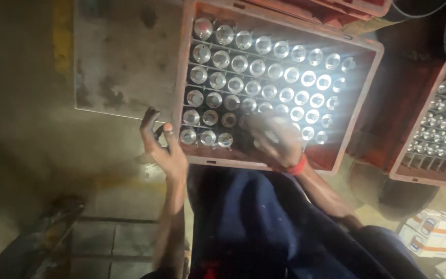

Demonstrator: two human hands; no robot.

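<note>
Head camera looks straight down on a red plastic crate (pixel 360 111) that fills the upper middle of the frame, divided into cells and packed with rows of shiny metal-topped bottles (pixel 264 72) that glare under a bright light. The crate's near edge runs across the centre of the picture, just above the person's dark blue clothing (pixel 243 222).

The left hand (pixel 162 144) is raised at the crate's lower left corner, palm turned inward and fingers spread loosely; it holds nothing and sits just outside the crate wall, close to the nearest bottle tops.

The right hand (pixel 274 139), with a red band (pixel 298 166) at the wrist, reaches over the near edge into the lower middle of the crate, lying over the bottle tops there. It is blurred and washed out by the light, so I cannot tell whether its fingers are closed on a bottle or merely resting on them.

A grey, stained metal plate (pixel 122 57) lies at the upper left beside the crate. A second crate (pixel 440 178) of similar bottles shows at the right edge, and white cartons with orange stripes (pixel 437 235) sit at the lower right.
</note>
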